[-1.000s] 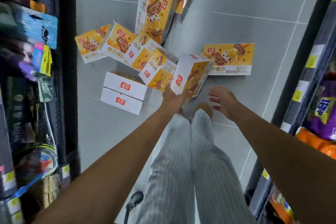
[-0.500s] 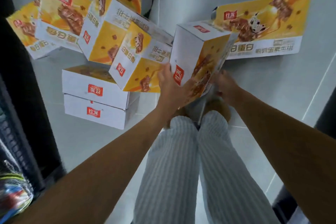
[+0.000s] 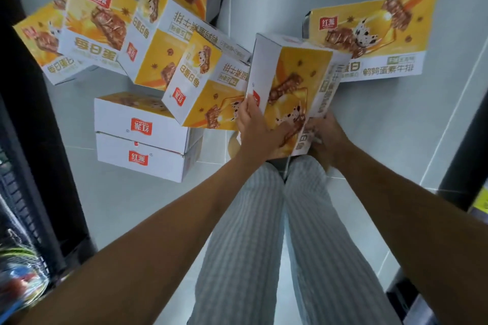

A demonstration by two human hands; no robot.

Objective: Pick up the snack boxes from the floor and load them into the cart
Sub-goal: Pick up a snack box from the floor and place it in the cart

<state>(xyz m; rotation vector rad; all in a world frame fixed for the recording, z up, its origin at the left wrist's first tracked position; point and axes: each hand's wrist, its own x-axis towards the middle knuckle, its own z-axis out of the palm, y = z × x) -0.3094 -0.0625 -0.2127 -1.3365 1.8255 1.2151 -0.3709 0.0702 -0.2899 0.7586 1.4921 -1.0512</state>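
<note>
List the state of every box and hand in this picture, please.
held box, closed, tilted, gripped by both hands.
left hand, grips the held box's left edge.
right hand, holds its right edge.
stacked boxes, closed, one flat on the other.
flat box, closed, face up on the floor.
leaning boxes, closed, tilted against one another.

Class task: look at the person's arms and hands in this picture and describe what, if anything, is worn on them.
The left hand and right hand are gloveless, with no watch, bracelet or ring showing. The left forearm and right forearm are uncovered; no sleeve is in view.
</note>
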